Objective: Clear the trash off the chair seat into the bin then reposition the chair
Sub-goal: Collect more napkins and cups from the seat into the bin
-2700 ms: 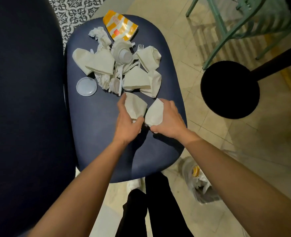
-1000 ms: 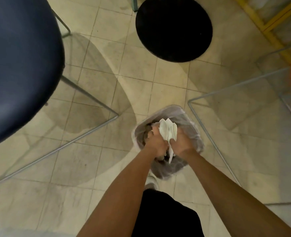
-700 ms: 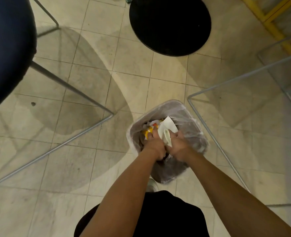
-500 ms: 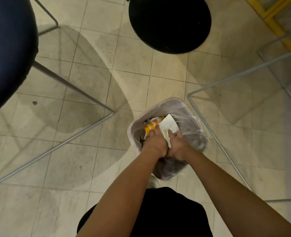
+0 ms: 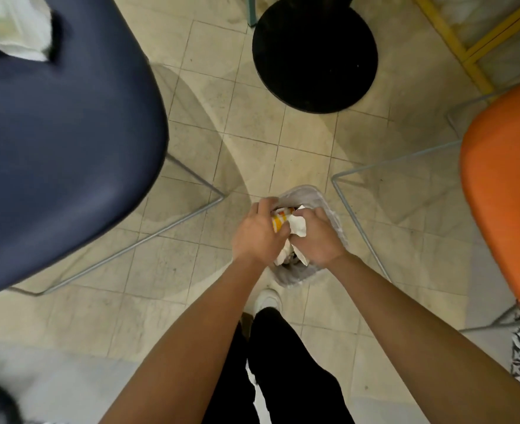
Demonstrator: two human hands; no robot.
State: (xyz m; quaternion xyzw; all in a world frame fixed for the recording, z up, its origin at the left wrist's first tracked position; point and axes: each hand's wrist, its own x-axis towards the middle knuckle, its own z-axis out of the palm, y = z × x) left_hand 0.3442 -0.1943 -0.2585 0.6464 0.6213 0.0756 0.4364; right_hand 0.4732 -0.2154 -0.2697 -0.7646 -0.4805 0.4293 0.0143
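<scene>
The small bin (image 5: 292,278) with a clear plastic liner stands on the tiled floor in front of my feet. Both hands are over its mouth. My left hand (image 5: 255,237) and my right hand (image 5: 318,237) press together on crumpled white paper napkins (image 5: 298,225), which sit partly inside the bin. An orange-and-yellow striped wrapper (image 5: 278,221) lies in the bin beside my left thumb. The navy chair seat (image 5: 69,148) fills the left side, with blurred white trash (image 5: 17,35) on it at the top left corner.
An orange chair seat (image 5: 506,194) on thin wire legs stands close on the right. A black round table base (image 5: 313,50) sits on the floor beyond the bin. A yellow frame (image 5: 466,50) is at the top right. My white shoe (image 5: 268,299) is just behind the bin.
My hands left the chair seat with the napkins and went down to the bin. The view has since pulled back, bringing the navy seat and orange chair into view; the napkins sit lower.
</scene>
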